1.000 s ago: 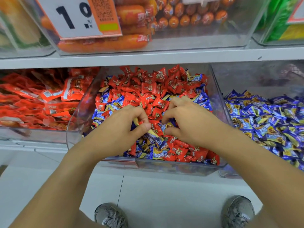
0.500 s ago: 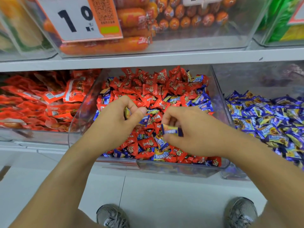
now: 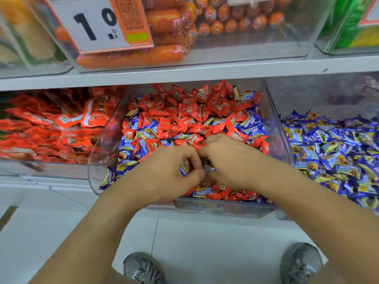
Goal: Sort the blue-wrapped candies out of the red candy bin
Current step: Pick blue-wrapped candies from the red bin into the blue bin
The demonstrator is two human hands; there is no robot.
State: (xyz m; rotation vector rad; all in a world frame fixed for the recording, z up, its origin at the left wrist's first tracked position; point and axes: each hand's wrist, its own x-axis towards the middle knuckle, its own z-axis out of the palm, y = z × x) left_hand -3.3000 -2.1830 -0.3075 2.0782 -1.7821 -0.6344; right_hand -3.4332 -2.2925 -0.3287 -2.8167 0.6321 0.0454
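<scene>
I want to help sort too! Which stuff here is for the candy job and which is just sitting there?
For the job:
left hand
right hand
blue-wrapped candies
red candy bin
blue candy bin

Just sitting there:
sausages
price sign
red packets

A pale grey shelf board (image 3: pixel 225 72) is seen spanning the width, and a light tiled floor (image 3: pixel 205 238) is lit evenly below.

Two hands, left hand (image 3: pixel 164 171) and right hand (image 3: pixel 229 160), over one red candy bin (image 3: pixel 276 128). Red and blue-wrapped candies (image 3: pixel 251 128) too many to count. Two grey shoes (image 3: pixel 143 267), one price sign (image 3: pixel 96 23).
</scene>
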